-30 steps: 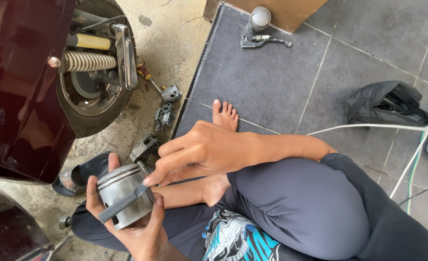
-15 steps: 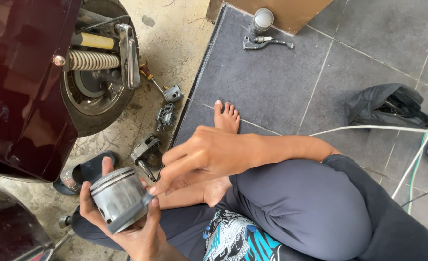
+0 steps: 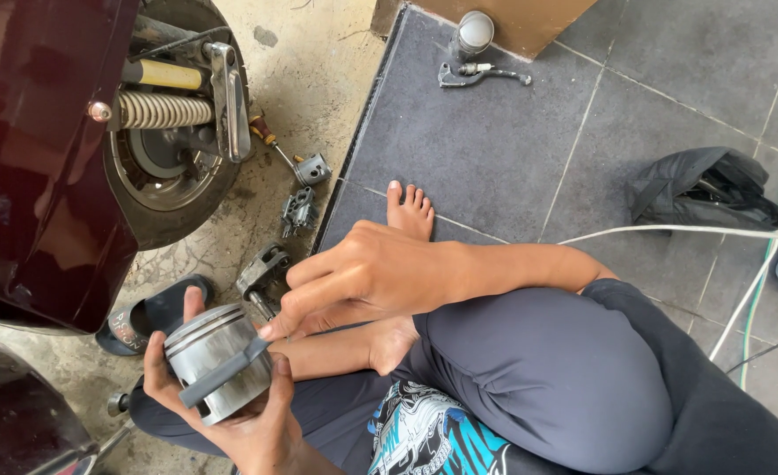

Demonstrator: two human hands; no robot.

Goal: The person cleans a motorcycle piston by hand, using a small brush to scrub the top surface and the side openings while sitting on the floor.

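Since a second ago the piston [image 3: 215, 359] has turned in the left hand [image 3: 235, 405]: crown now tilts up and away, dark ring strip [image 3: 222, 373] lies across the skirt. Right hand [image 3: 362, 277] has shifted slightly, fingertips now at the strip's upper end.

Grip: left hand cups the piston from below, thumb on its far side, fingers wrapped around it, held low over the lap. Right hand loosely curled, pinching or pressing the strip's tip; can't tell which.

Judgement: steady the piston with the left, work the strip gently with the fingertips, no twisting, since it looks thin and springy.

Around: scooter rear wheel [image 3: 173, 132] with coil spring [image 3: 164, 110] close on the left; screwdriver [image 3: 270, 141], small engine parts [image 3: 299, 211] and sandal [image 3: 156, 312] on the concrete; bare foot [image 3: 409, 209] on the grey tiles; black bag [image 3: 705, 189] and white cable [image 3: 670, 230] to the right. Knee crowds the right forearm.
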